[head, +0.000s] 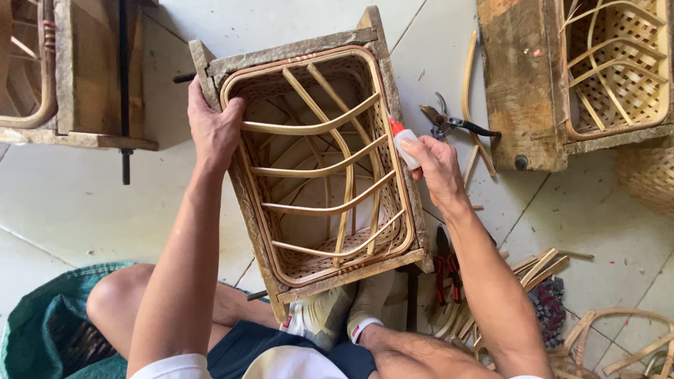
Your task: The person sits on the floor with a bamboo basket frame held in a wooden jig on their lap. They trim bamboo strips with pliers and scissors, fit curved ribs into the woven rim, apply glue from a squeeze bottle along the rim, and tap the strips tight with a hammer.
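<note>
Glue bottle (405, 146), small and white with a red cap, is pinched between the thumb and fingers of the right hand (434, 168), its tip set against the right rim of a woven basket (319, 172). The right wrist bends inward over the frame edge, and the forearm runs down and to the right toward the body. The left hand (213, 126) is closed over the upper left corner of the wooden mould (295, 48), fingers curled inside over the basket rim and thumb outside; its arm stretches nearly straight from the shoulder.

The basket sits inside the mould, a rough, weathered rectangular box of grey-brown planks, tilted on the pale tiled floor (70, 203). Its rim is a smooth, rounded-corner hoop of bent cane; curved bamboo ribs (316, 168) cross the opening, and the base shows a fine lattice weave. Socked feet (344, 309) brace the near end of the mould.

Black-handled pruning shears (449, 125) lie on the floor just right of the mould. A second mould with a basket (611, 63) stands at upper right. Split bamboo strips (540, 267) lie scattered at lower right.
</note>
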The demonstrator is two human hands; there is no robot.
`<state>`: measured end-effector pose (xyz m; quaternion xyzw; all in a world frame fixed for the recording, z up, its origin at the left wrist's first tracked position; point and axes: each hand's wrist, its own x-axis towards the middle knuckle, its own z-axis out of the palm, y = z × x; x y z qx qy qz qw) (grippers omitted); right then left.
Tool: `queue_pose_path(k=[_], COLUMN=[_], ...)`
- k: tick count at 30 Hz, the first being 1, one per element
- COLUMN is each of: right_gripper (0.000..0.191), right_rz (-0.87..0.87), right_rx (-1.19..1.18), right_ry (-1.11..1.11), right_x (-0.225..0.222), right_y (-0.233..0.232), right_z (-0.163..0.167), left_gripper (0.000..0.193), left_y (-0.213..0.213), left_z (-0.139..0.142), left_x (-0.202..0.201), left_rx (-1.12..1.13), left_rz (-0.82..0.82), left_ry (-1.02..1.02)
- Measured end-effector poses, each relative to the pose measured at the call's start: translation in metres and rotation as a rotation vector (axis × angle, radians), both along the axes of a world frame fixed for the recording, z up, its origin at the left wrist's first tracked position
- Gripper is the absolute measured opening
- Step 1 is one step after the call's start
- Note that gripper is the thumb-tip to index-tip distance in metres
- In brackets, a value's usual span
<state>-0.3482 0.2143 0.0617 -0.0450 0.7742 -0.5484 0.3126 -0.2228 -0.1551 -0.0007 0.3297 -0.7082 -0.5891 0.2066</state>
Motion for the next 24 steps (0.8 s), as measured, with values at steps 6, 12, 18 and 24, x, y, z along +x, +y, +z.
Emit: queue_pose_path(k=[6, 12, 18, 24], right_gripper=[0.042, 0.042, 0.043, 0.040], right_rz=[-0.008, -0.028, -0.043, -0.015], right_rx=[0.001, 0.015, 0.047, 0.052], right_ry=[0.028, -0.011, -0.012, 0.029], right_x=[0.035, 0.052, 0.053, 0.089], right_y=[0.031, 0.046, 0.044, 0.069], right_z=[0.004, 0.001, 0.004, 0.010], left_gripper=[0.053, 0.058, 0.058, 0.059], left_y=[-0.001, -0.002, -0.001, -0.001], left_z=[-0.008, -0.012, -0.007, -0.008], left_x=[0.003, 0.004, 0.002, 0.003], left_rx=[0.005, 0.033, -0.012, -0.010], left_rz=[-0.033, -0.022, -0.045, -0.035], left_ry=[0.049, 0.028, 0.085, -0.010])
